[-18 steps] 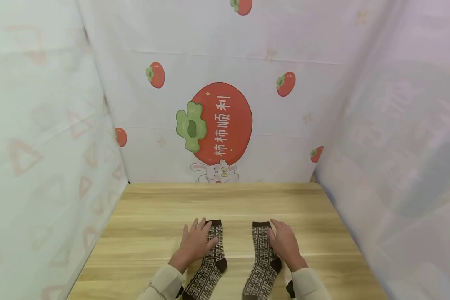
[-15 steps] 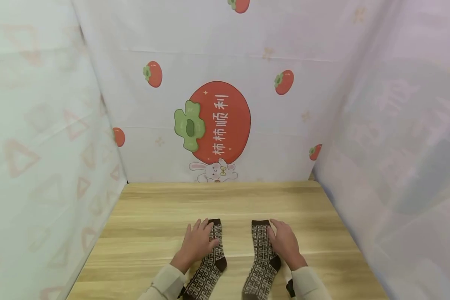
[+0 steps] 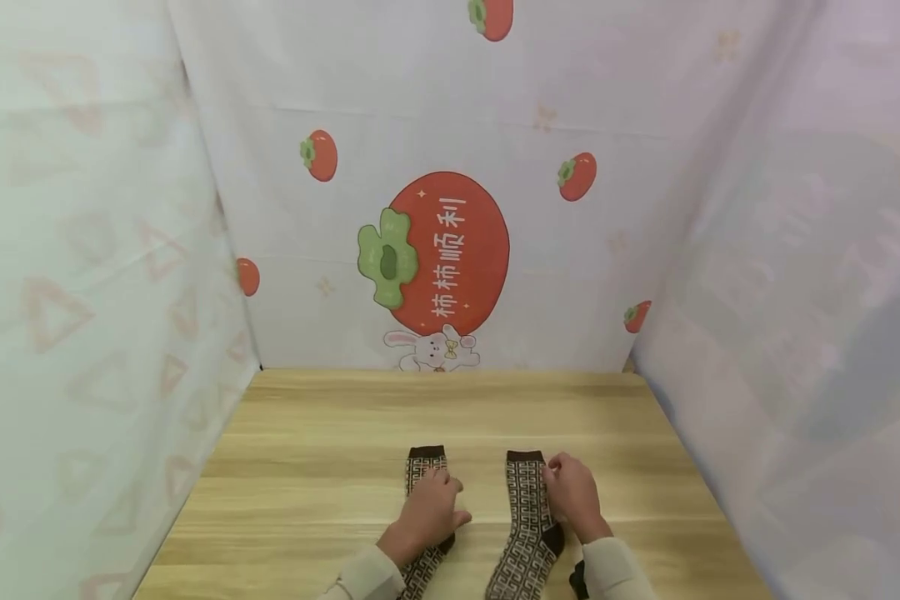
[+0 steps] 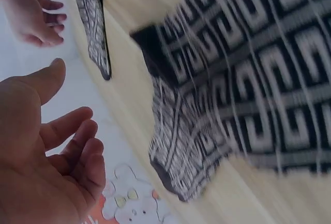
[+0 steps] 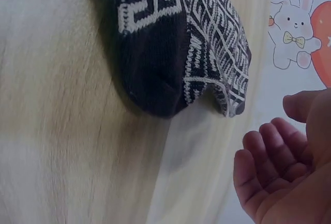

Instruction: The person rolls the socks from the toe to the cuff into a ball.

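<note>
Two brown-and-cream patterned socks lie apart on the table, dark cuffs toward the back wall. In the head view my left hand (image 3: pixel 429 510) hovers over the left sock (image 3: pixel 422 468), hiding its middle. The left wrist view shows that hand (image 4: pixel 51 146) with loosely bent fingers and thumb apart, holding nothing; the near sock (image 4: pixel 269 89) lies beyond it. Beside the upper part of the right sock (image 3: pixel 527 500) is my right hand (image 3: pixel 574 497). Its fingers hang loosely curled in the right wrist view, separate from the sock (image 5: pixel 155 69), nothing in them.
The wooden table (image 3: pixel 450 408) ends at a white back sheet (image 3: pixel 315 325) printed with persimmons and a rabbit. Sheets also hang along the left side (image 3: pixel 105 333) and right side (image 3: pixel 787 350). A small black item (image 3: pixel 579 581) shows by the right sleeve.
My left hand has moved right and toward me, uncovering the left sock's cuff and covering its middle. My right hand's fingers have drawn back and curled more. Both socks lie in place.
</note>
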`<state>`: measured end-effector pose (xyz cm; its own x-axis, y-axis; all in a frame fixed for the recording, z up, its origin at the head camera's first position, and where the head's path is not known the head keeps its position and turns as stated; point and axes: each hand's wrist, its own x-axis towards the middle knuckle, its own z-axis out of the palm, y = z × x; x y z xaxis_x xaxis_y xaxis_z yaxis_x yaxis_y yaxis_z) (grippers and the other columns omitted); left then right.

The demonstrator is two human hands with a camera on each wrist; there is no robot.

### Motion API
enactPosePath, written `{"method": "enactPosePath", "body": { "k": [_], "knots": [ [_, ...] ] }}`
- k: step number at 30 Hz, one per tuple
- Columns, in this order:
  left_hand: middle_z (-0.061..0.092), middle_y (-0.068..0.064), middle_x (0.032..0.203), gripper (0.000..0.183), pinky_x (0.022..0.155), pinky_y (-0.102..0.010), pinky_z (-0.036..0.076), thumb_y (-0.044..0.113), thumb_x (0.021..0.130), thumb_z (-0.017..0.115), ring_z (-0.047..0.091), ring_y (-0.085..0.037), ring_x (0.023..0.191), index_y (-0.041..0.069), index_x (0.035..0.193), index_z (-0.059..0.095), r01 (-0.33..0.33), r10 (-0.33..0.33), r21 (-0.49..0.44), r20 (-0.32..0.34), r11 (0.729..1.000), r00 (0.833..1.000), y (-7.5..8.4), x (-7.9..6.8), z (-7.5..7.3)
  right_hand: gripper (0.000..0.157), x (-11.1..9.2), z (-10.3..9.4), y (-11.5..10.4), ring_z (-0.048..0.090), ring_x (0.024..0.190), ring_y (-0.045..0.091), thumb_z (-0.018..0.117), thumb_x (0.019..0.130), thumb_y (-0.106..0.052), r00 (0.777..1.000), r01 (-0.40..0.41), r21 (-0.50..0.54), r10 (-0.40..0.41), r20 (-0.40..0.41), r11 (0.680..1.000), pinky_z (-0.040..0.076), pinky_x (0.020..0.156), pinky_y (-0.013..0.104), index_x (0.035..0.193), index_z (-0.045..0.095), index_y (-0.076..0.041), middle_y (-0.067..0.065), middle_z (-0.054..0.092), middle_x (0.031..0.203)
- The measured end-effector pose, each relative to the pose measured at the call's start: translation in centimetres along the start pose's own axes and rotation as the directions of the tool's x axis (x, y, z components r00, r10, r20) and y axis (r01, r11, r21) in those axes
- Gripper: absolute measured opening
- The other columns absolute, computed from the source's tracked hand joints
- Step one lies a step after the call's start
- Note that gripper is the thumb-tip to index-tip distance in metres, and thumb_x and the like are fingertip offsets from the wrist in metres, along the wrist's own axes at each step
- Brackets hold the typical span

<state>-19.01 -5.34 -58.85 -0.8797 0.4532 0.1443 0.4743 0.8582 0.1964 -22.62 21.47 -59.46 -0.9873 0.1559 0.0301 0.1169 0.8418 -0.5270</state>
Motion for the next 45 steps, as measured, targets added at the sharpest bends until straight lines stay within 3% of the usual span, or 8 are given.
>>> {"method": "enactPosePath", "body": {
  "k": [7,11,17,23,27,34,38,45],
  "knots": [
    [0.054,0.003,0.076,0.035,0.055,-0.022,0.042,0.041,0.084,0.069,0.045,-0.006,0.063,0.008,0.093,0.06,0.12,-0.065,-0.234,0.233,0.965,0.97,3.9,-1.1,2.1,0.025,-0.1,2.0,1.3,0.05,0.059,0.017,0.058,0.092,-0.024,0.991,-0.091,0.053,0.085,0.099,0.994,0.041,0.052,0.029,0.098,0.061,0.0,0.008,0.063,0.077],
    [0.054,0.0,0.073,0.031,0.053,-0.025,0.044,0.037,0.083,0.07,0.049,-0.009,0.06,0.008,0.085,0.058,0.208,-0.123,-0.26,0.307,0.943,0.944,5.7,-1.3,3.0,0.023,0.7,2.9,1.4,0.049,0.057,0.016,0.059,0.091,-0.025,0.993,-0.084,0.042,0.08,0.088,0.996,0.038,0.05,0.028,0.09,0.061,-0.002,0.005,0.06,0.071],
    [0.057,-0.001,0.069,0.027,0.055,-0.027,0.05,0.029,0.078,0.076,0.056,-0.011,0.06,0.008,0.077,0.059,0.297,-0.206,-0.224,0.355,0.928,0.912,7.4,-1.4,3.9,0.023,1.4,2.9,1.4,0.051,0.06,0.017,0.058,0.091,-0.026,0.983,-0.156,0.026,0.152,0.101,0.987,0.039,0.05,0.027,0.088,0.06,-0.003,0.006,0.061,0.074],
    [0.057,-0.001,0.061,0.016,0.049,-0.025,0.047,0.013,0.08,0.073,0.053,-0.01,0.053,0.005,0.076,0.059,0.332,-0.196,-0.268,0.43,0.904,0.881,8.3,-1.2,3.5,0.044,1.5,3.0,1.5,0.039,0.046,0.013,0.06,0.092,-0.026,0.98,-0.157,0.011,0.154,0.129,0.988,0.032,0.044,0.026,0.054,0.041,-0.015,-0.004,0.04,0.049],
    [0.056,-0.001,0.058,0.009,0.044,-0.027,0.043,0.002,0.077,0.066,0.046,-0.011,0.049,0.007,0.071,0.061,0.338,-0.208,-0.258,0.426,0.905,0.881,8.5,-0.9,3.8,0.04,1.7,3.1,1.7,0.042,0.05,0.013,0.06,0.091,-0.026,0.981,-0.144,0.039,0.138,0.135,0.989,0.033,0.047,0.026,0.057,0.042,-0.017,-0.004,0.043,0.053],
    [0.055,-0.001,0.067,0.004,0.051,-0.026,0.044,0.008,0.079,0.067,0.046,-0.011,0.057,0.008,0.079,0.063,0.231,-0.174,-0.114,0.371,0.966,0.912,8.8,0.1,4.7,0.014,2.2,2.4,1.5,0.054,0.067,0.018,0.062,0.087,-0.016,0.989,-0.117,0.109,0.106,0.101,0.987,0.044,0.059,0.031,0.079,0.06,-0.005,0.007,0.062,0.076],
    [0.054,-0.002,0.068,0.009,0.05,-0.025,0.043,0.006,0.077,0.068,0.047,-0.012,0.057,0.007,0.084,0.062,0.235,-0.179,-0.112,0.37,0.966,0.912,9.0,0.1,4.8,0.016,2.3,2.3,1.4,0.059,0.074,0.019,0.065,0.086,-0.017,0.986,-0.137,0.135,0.121,0.118,0.981,0.05,0.065,0.035,0.089,0.065,-0.002,0.01,0.068,0.086],
    [0.055,-0.002,0.07,0.012,0.05,-0.027,0.043,0.005,0.077,0.068,0.047,-0.011,0.058,0.01,0.083,0.059,0.232,-0.171,-0.138,0.352,0.963,0.92,9.0,-0.2,4.2,0.021,2.6,2.3,1.2,0.058,0.072,0.018,0.063,0.089,-0.022,0.971,-0.194,0.174,0.163,0.177,0.965,0.047,0.06,0.029,0.089,0.07,-0.001,0.01,0.068,0.084]
  ]
}}
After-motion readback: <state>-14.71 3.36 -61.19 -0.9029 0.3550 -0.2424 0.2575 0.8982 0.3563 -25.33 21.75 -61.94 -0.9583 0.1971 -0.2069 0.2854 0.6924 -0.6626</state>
